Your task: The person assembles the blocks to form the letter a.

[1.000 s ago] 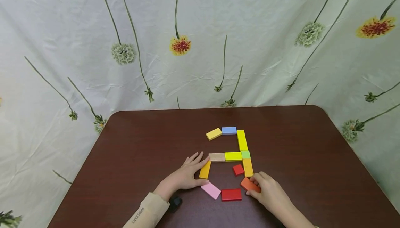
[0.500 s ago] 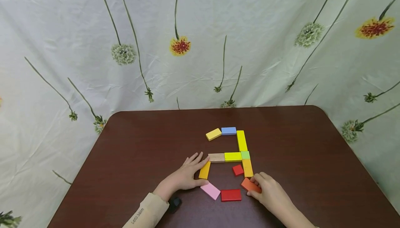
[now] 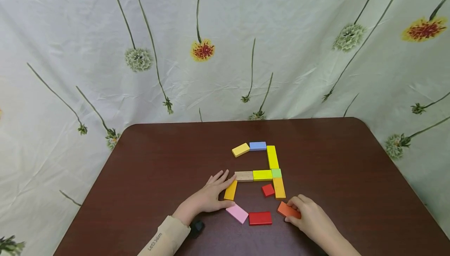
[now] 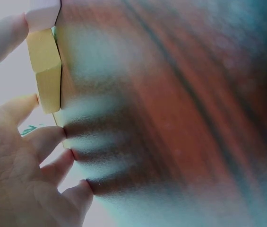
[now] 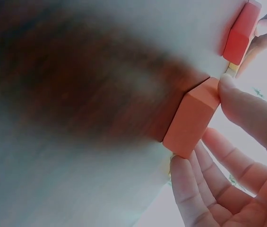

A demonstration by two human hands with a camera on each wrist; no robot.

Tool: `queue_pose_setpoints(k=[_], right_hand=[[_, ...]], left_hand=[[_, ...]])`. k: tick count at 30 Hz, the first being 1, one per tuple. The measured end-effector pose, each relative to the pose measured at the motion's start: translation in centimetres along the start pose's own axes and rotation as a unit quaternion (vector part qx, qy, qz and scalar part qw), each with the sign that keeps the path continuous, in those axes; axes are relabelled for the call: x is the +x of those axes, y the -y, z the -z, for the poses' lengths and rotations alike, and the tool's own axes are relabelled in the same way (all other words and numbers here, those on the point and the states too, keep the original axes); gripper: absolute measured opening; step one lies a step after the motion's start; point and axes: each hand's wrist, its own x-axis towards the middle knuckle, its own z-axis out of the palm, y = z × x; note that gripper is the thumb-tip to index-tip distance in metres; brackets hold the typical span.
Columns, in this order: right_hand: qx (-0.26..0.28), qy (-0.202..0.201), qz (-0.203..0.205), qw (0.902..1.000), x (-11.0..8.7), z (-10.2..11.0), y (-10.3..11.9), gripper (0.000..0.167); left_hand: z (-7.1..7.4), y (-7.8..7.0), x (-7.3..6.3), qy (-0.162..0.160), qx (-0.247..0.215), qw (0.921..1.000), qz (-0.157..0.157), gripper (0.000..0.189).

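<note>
In the head view my right hand [image 3: 312,217] pinches an orange block [image 3: 287,210] between thumb and fingers, low over the table or on it. The right wrist view shows the orange block [image 5: 192,118] with the thumb at one end and a fingertip at the other. My left hand [image 3: 208,196] rests with fingers spread. Its thumb touches the corner of a pink block [image 3: 237,213], and its index fingertip lies where an amber block [image 3: 230,190] meets a tan wooden block [image 3: 244,176]. A red block [image 3: 260,218] lies between the pink and orange blocks.
A yellow block [image 3: 262,175], a green block [image 3: 276,173] and a golden block [image 3: 279,188] continue the outline. A small red block [image 3: 268,190] lies inside it. Farther back are a tall yellow block [image 3: 272,157], a blue block [image 3: 258,146] and a pale yellow block [image 3: 240,150].
My right hand has shifted slightly to the right with the orange block, widening the gaps to the golden and red blocks. My left hand has stayed in place.
</note>
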Motion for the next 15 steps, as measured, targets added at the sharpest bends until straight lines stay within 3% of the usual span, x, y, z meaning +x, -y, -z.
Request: queue_pose_setpoints(k=[9,15], right_hand=[[-0.008,-0.005,0.014,0.9999,0.2,0.3,0.0,0.031],[-0.047,-0.022,0.043,0.9977,1.9,1.3,0.9,0.027]], left_hand=[[0.1,-0.3,-0.2,0.0,-0.004,1.0,0.005,0.083],[0.1,-0.2,-0.1,0.0,-0.003,1.0,0.004,0.083]])
